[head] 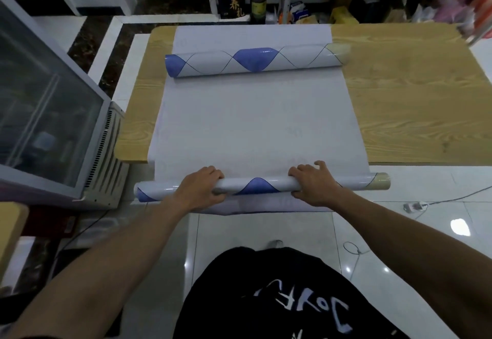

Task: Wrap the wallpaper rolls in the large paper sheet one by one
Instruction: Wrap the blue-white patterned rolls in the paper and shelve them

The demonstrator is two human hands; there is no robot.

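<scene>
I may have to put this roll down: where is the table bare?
Widest free patch: bare wood-grain tabletop right of the large white paper sheet. Also the sheet's middle, between the far blue-and-white wallpaper roll and the near roll gripped by left hand and right hand. Crowded: the near edge; left wood strip is narrow.

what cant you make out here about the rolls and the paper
Head view only.
- Hidden: stretches of the near roll under the left hand and right hand.
- Hidden: the paper sheet where the near roll lies on it.
- Blurred: the right end of the far roll; goods behind the table.
</scene>
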